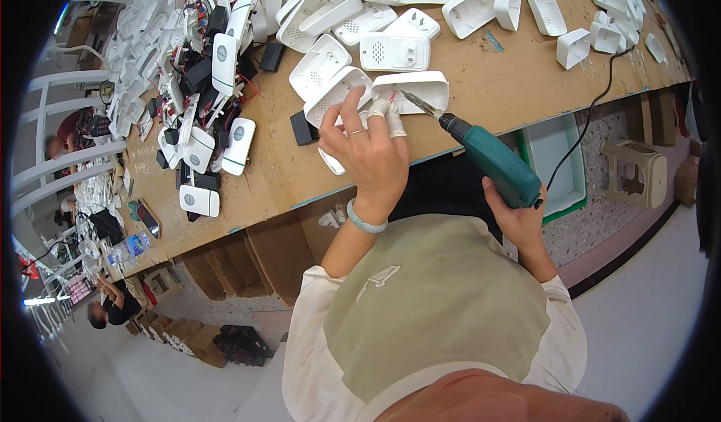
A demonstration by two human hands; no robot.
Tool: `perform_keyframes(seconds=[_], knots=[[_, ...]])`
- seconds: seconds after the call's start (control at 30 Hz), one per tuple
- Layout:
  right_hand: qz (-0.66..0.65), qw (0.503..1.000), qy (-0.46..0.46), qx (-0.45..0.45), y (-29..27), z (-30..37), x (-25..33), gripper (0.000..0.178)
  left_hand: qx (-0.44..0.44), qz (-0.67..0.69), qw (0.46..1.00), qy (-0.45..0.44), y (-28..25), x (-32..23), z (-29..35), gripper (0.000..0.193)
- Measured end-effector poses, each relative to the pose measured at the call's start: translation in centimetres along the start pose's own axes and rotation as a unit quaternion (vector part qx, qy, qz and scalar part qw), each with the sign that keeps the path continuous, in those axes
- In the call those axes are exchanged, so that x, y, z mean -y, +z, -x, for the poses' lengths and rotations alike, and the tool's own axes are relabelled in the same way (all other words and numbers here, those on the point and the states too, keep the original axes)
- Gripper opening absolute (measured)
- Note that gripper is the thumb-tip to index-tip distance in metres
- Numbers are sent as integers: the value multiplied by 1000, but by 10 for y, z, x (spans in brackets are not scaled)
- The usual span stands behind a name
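My right hand (517,213) is wrapped round the handle of a teal electric screwdriver (496,163). Its metal tip points left into an open white plastic housing (428,91) near the table's front edge. At that housing's left end is my left hand (369,148), with white wraps on two fingertips pressed together over the near rim. A bit of red, perhaps a wire, shows beside those fingertips; whatever else they pinch is hidden. Directly left of it, partly behind my left hand, lies another open white housing (334,95). A black box-shaped part (303,129) sits beside that one.
White housings (394,51) cover the table's (518,84) far side. At left is a heap of white covers (239,145), wires and black parts. A black cord (593,106) trails at right. Below stand a green-rimmed bin (552,159) and a stool (637,172). Another person (120,302) is far left.
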State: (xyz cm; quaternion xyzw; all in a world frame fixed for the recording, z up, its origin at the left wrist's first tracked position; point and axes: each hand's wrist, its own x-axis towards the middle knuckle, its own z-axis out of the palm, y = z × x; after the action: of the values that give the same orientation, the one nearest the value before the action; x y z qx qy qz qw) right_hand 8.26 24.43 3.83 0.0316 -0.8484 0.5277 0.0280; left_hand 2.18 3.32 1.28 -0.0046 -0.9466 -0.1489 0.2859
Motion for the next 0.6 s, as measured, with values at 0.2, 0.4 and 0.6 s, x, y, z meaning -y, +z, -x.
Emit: perform_keyframes(seconds=[0.2,0.4,0.6], knots=[[27,999,-46,-4,4,-7,-4,25,-17,4,999,27,17,5,-5,16],[17,995,-100,-25,10,-11,-6,28,2,13,1000,17,19,6,-3,18],[3,998,-66,5,10,-13,-7,30,-2,4,1000,18,20,6,-2,21]])
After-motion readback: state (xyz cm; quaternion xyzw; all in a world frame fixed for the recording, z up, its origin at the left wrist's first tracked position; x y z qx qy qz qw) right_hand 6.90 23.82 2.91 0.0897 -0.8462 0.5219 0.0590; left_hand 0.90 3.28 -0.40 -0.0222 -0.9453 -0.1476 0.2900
